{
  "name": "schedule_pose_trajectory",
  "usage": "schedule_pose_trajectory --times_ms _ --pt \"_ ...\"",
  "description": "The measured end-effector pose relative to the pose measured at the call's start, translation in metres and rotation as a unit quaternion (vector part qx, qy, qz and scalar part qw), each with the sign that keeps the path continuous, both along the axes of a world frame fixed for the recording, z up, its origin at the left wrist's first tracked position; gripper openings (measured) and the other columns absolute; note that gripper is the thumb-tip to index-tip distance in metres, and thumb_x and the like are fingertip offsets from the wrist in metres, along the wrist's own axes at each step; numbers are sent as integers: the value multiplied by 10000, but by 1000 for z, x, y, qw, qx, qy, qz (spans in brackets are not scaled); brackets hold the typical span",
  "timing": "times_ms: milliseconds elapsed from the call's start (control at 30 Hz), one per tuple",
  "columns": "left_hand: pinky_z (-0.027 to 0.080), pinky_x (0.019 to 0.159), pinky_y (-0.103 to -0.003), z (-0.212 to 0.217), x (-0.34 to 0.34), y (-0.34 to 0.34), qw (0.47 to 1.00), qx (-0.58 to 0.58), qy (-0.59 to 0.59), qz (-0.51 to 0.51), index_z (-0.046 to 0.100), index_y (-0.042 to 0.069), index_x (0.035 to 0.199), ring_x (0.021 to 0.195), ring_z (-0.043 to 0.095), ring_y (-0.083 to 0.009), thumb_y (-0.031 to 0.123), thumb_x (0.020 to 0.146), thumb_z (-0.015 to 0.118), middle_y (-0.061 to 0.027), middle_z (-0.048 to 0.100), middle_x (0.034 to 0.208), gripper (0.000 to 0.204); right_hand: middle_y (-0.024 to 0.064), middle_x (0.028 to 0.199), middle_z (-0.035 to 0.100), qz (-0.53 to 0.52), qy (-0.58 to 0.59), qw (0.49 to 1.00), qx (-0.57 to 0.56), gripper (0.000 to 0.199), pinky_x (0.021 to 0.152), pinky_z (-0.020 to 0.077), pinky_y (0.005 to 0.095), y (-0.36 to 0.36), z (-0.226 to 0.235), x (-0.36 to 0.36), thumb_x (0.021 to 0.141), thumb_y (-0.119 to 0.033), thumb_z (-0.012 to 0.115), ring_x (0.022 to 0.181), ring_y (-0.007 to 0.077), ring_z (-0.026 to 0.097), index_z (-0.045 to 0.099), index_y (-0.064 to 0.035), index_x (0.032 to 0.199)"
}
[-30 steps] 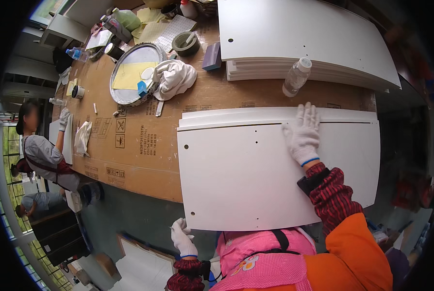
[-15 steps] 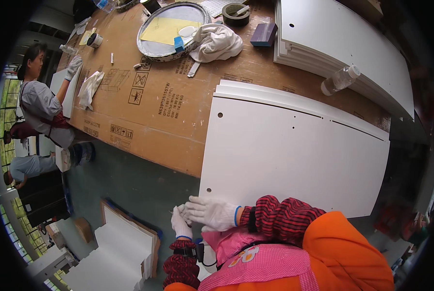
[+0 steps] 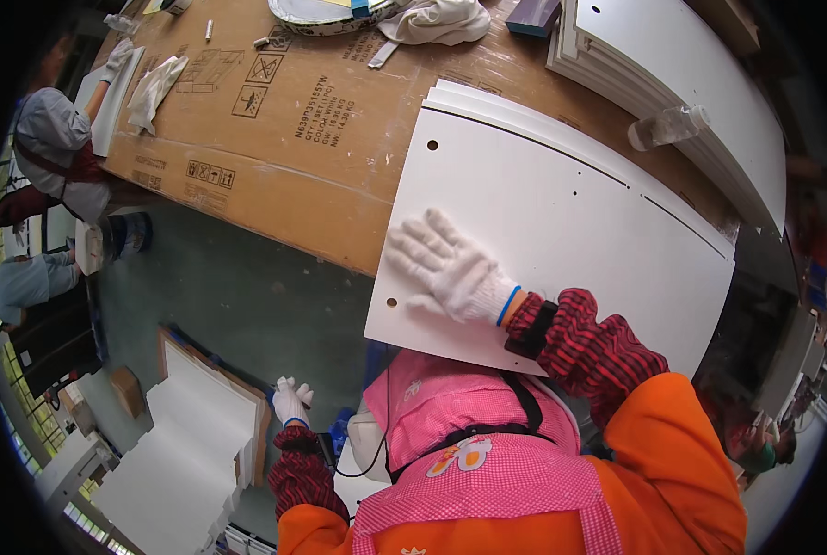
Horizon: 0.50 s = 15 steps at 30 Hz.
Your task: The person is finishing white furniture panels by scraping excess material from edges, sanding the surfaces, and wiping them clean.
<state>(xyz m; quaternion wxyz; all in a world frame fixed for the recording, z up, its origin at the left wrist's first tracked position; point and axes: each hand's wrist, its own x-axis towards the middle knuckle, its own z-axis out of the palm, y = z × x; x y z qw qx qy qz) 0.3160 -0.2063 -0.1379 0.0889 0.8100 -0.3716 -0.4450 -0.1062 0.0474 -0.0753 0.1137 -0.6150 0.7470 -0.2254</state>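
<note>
My right hand (image 3: 452, 270), in a white knit glove, lies flat with fingers spread on the top white panel (image 3: 543, 250). That panel has small drilled holes and a dark groove along its far edge, and it tops a stack of similar panels on the table. Lower down and to the left, my left hand (image 3: 292, 401) hangs away from the table in the same kind of glove. Its fingers are loosely apart and I see nothing in them. Nearest to it is a low stack of white boards (image 3: 187, 430) with brown cardboard at its edge.
Brown cardboard (image 3: 275, 199) covers the table. A clear plastic bottle (image 3: 668, 128) leans by another panel stack (image 3: 682, 55) at right. At the far side are a white cloth (image 3: 441, 20), a purple block (image 3: 533, 17) and a round lid (image 3: 326, 20). Co-workers (image 3: 57, 139) stand at left.
My hands, close together before, have parted. The right has moved up onto the panel and spread flat; the left has dropped down and leftward. The view has shifted, so the table sits higher.
</note>
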Motion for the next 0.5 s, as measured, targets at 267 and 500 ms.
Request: schedule_pose_trajectory --times_ms 267,500 --pt "521 684 -270 75 -171 13 882 -269 33 -386 665 10 1271 801 614 -132 345 1069 499 -90 646 1312 425 202 1480 487 -89 -173 966 -169 604 1177 341 546 -15 52 89 883 -332 693 1400 379 442 534 -63 1400" --pt "501 1030 -386 83 -276 100 677 -363 9 -640 645 -8 1271 1255 596 -281 274 1056 551 -170 585 1386 367 169 1616 353 -310 -41 950 9 767 1258 145 559 158 -4 73 880 -479 662 1522 358 271 452 -118 1523"
